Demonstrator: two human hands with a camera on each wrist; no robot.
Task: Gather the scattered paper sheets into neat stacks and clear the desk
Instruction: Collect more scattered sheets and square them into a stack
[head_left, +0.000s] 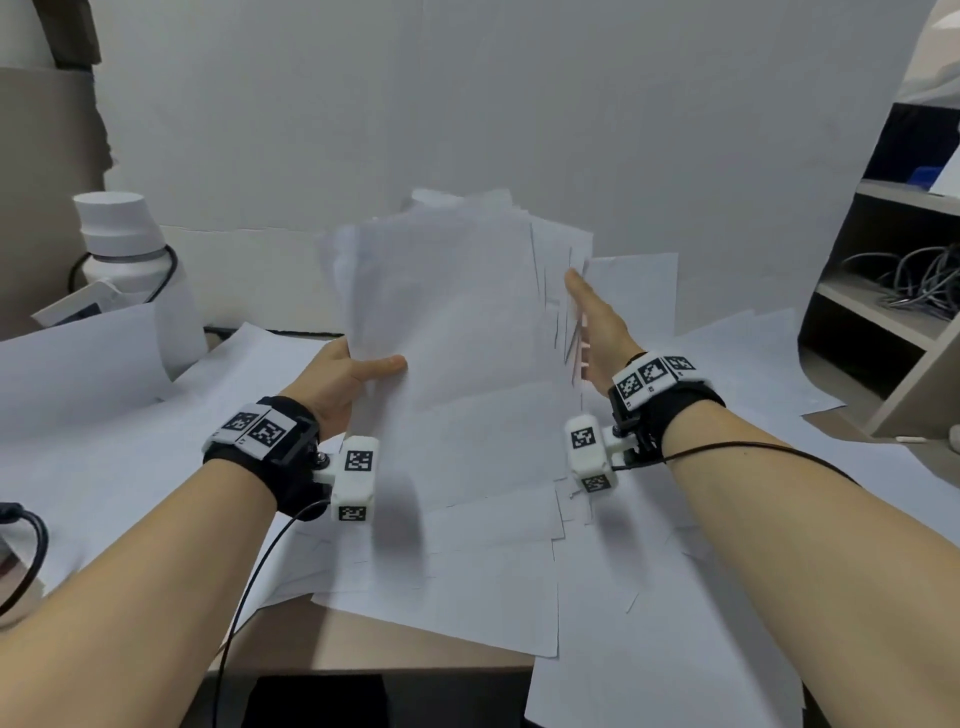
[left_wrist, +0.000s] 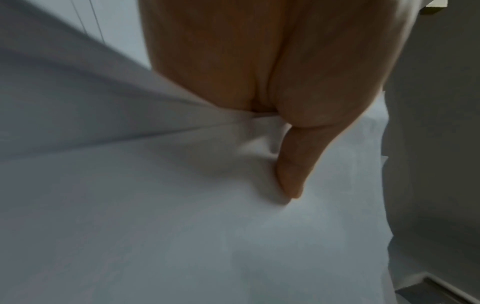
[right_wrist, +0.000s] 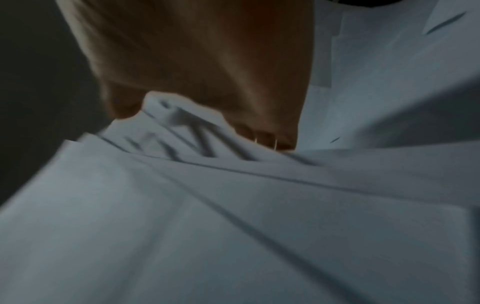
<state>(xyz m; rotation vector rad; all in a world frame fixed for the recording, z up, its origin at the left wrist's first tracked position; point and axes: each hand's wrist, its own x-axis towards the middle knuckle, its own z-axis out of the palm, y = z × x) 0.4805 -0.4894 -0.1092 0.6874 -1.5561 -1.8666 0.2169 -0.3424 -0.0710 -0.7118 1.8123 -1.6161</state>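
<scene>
left hand (head_left: 337, 374) pinches uneven bundle of white paper sheets (head_left: 452, 332); right hand (head_left: 597, 322), flat and unclenched, should tap its splayed right edges flush.

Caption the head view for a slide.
Left hand grips paper bundle; right hand squares its edge.

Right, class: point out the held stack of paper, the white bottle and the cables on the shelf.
stack (head_left: 457, 322): head view, middle of the front sheet.
bottle (head_left: 122, 244): head view, on its white body below the cap.
cables (head_left: 914, 280): head view, middle of the grey tangle on the shelf.
</scene>
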